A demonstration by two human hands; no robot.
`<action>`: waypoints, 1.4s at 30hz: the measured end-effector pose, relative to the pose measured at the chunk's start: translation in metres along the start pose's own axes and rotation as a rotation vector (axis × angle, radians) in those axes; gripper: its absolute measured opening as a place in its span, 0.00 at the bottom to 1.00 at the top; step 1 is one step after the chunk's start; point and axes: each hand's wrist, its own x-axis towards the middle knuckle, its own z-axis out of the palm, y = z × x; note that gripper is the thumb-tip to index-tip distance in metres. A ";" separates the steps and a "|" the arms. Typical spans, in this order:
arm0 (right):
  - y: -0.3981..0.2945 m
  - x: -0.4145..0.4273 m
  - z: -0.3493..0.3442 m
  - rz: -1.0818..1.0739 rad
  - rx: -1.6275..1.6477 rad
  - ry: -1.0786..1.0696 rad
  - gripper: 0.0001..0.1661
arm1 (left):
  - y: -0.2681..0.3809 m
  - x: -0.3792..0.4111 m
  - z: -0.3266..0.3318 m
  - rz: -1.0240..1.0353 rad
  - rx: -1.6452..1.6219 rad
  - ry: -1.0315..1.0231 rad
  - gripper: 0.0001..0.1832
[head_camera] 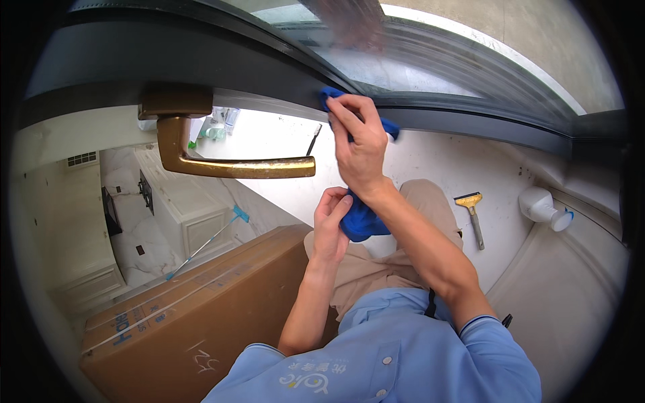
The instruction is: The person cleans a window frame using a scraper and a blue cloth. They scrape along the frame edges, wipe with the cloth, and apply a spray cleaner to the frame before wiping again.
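My right hand (362,143) pinches part of a blue cloth (367,222) against the lower corner of a dark window frame (227,65), beside the glass pane (418,70). A loose end of the cloth sticks out past its knuckles. Lower down, my left hand (331,221) grips the bunched, hanging part of the same cloth. My right forearm and hand hide the stretch between the two grips. To the left of my right hand, a worn brass window handle (242,168) juts from the frame.
On the white sill lie a black brush (314,140), a yellow-headed scraper (471,214) and a white spray bottle (541,207). Bottles (216,132) stand behind the handle. A large cardboard box (201,302) is at lower left; beyond it leans a blue mop (211,239) near cabinets (189,201).
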 end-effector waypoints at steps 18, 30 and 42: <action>0.076 -0.020 -0.028 0.651 -0.567 -0.526 0.30 | 0.001 0.005 0.010 -0.145 0.114 -0.087 0.18; 0.080 -0.008 -0.054 0.888 0.044 -0.242 0.23 | 0.002 0.000 0.011 -0.085 0.097 -0.128 0.17; 0.086 -0.008 -0.064 0.946 -0.182 -0.357 0.19 | 0.000 -0.003 0.006 -0.085 0.050 -0.113 0.16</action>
